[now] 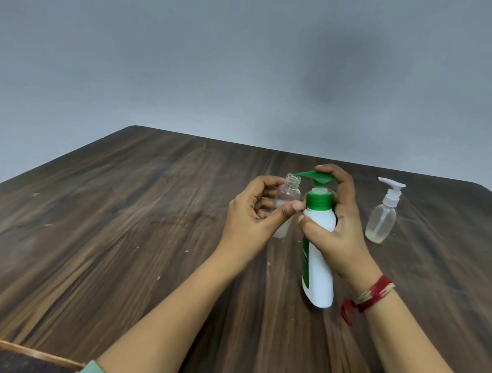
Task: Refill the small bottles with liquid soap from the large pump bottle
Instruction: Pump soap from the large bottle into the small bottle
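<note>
The left hand (254,209) covers much of the uncapped small bottle (289,193); only its threaded neck, part of its clear body and its base show, and I cannot tell if it stands on the table (107,230) or is lifted. Any soap inside is hard to make out. The right hand (339,230) hides the far side of the large pump bottle (317,277), which tilts.

Three bottles in all: one large, two small. The second small bottle (381,223), pump on, stands apart to the right. Left fingers curl around the open bottle; right fingers clamp the large one's shoulder, one finger on the green pump head (315,176), whose spout meets the open neck.
</note>
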{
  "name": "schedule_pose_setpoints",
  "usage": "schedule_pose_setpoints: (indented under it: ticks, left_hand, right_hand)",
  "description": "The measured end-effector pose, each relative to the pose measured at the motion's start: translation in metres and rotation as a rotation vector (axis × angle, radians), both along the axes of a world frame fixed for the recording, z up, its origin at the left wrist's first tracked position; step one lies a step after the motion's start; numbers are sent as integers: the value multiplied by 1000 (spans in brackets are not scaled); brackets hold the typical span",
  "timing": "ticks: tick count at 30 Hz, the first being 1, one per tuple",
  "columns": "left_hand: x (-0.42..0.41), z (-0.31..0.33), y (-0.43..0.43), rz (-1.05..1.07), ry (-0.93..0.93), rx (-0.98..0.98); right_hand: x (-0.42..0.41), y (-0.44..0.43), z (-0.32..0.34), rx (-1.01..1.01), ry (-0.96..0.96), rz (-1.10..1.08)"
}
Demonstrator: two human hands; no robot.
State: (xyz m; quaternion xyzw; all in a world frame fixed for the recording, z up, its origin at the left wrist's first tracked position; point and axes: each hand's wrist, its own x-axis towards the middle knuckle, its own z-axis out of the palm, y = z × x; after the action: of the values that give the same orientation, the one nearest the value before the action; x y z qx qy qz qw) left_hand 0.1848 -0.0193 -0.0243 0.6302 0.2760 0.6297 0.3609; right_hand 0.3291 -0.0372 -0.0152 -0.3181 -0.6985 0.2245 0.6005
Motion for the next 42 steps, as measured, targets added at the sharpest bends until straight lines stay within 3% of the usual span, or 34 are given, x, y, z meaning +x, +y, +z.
schedule_pose_setpoints:
  ticks: [42]
  left_hand:
    - [-2,-3,10,-140,-19,-41]
  right_hand:
    - [0,2,1,11,-6,-7]
